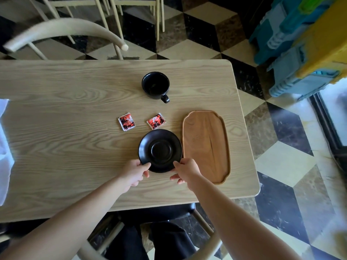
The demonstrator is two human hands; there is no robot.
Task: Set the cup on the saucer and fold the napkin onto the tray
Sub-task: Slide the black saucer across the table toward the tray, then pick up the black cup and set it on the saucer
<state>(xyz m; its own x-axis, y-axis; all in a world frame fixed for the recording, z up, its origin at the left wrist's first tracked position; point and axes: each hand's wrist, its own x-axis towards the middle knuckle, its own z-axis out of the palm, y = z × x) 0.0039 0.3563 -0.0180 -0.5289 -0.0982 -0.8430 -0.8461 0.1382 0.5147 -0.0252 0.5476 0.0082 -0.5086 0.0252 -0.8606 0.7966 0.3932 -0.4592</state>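
Observation:
A matte black saucer (160, 150) lies on the wooden table, right beside the left edge of an oblong wooden tray (206, 145). My left hand (134, 173) pinches the saucer's near-left rim and my right hand (185, 171) pinches its near-right rim. The black cup (155, 85) stands upright and empty farther back, its handle pointing toward me and to the right. A white cloth (4, 147), possibly the napkin, shows at the far left edge of the table, partly cut off by the frame.
Two small red-and-black sachets (126, 121) (156, 121) lie between cup and saucer. The table's right edge (249, 147) runs just past the tray. A pale chair back (65, 29) stands behind the table. Blue and yellow plastic objects (300, 44) stand on the floor at right.

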